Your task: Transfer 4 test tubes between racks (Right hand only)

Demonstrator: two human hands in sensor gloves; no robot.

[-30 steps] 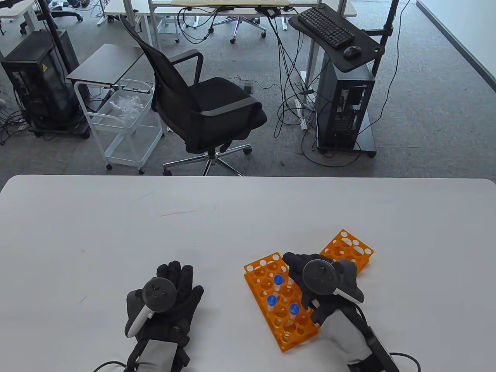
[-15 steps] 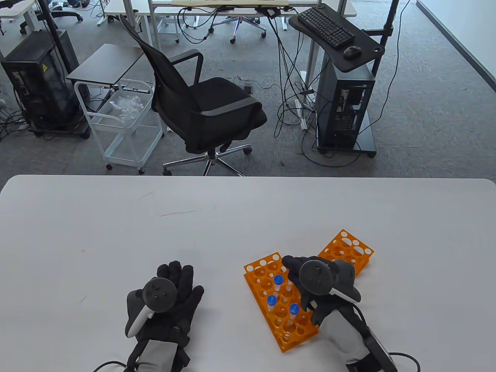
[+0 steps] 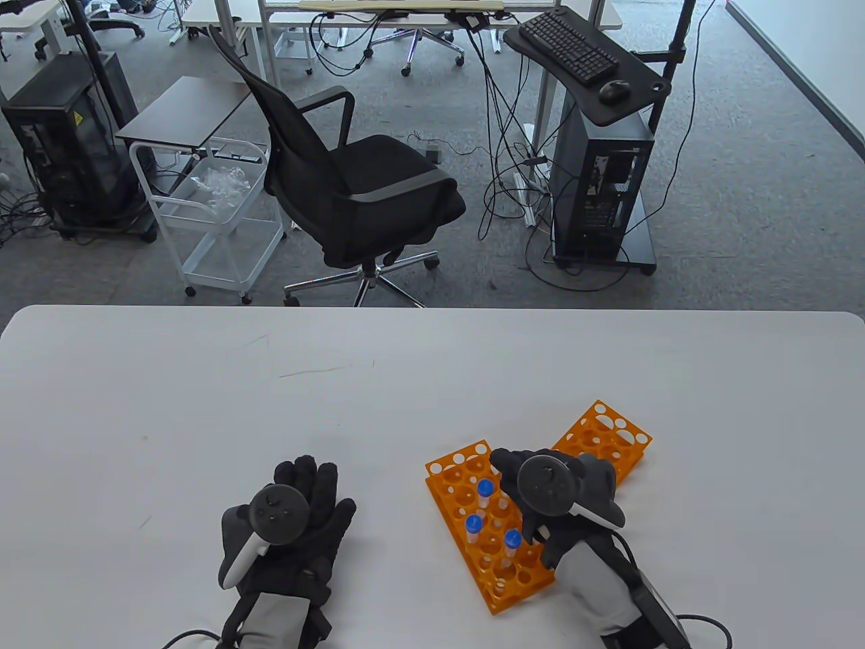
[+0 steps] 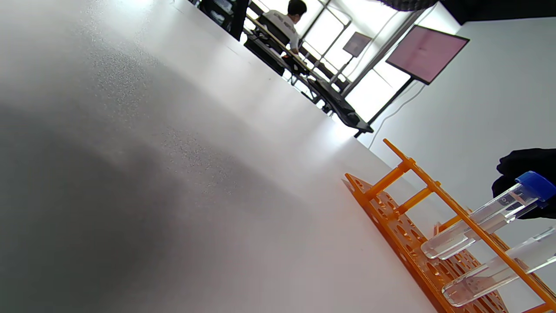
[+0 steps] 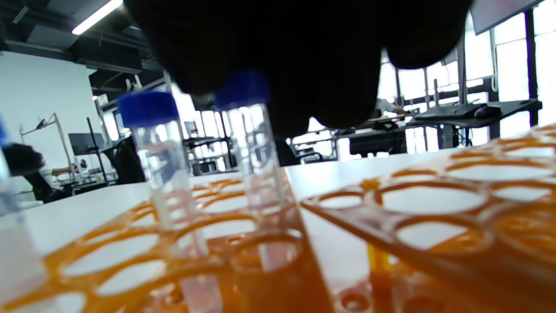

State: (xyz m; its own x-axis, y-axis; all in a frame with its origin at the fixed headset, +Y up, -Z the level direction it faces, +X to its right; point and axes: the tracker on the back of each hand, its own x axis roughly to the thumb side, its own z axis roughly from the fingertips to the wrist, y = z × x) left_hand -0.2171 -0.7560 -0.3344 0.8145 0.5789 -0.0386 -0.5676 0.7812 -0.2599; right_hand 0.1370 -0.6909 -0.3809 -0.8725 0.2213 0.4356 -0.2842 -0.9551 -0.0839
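The right hand hovers over the near orange rack; whether it grasps a tube I cannot tell. Three capped tubes stand there. The left hand lies flat, released, on the white table, far half bare.

You have two orange test tube racks on the table. The near rack lies at the near right, long axis running near to far, and holds clear test tubes with blue caps standing upright: one toward the far end, one left of centre, one nearer. A fourth tube stands in a right-edge hole. The far rack lies just beyond, to the right; its visible holes hold nothing.
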